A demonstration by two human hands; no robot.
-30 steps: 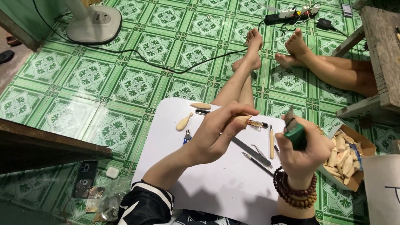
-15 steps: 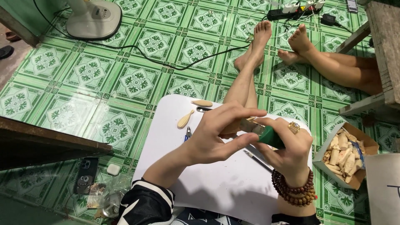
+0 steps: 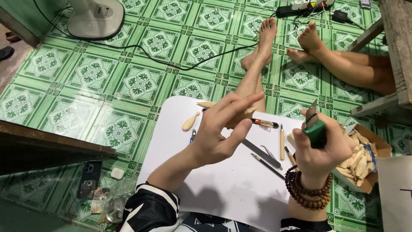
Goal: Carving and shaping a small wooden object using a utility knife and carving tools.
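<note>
While gripped: slim pale wood piece (image 3: 248, 114).

glossy tiled floor (image 3: 128, 81), pale wooden pieces (image 3: 356, 161)

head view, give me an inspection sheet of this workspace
surface: white board on a green tiled floor.
job's things: left hand holds a wood piece; right hand grips a green-handled knife.
clutter: carving tools and a wood blank on the board; box of wood pieces at right; phone on the floor.
fingers: both hands closed on their things, apart from each other.
cables: black cord across the tiles; power strip at top.
surroundings: fan base, another person's bare legs, wooden bench.
</note>
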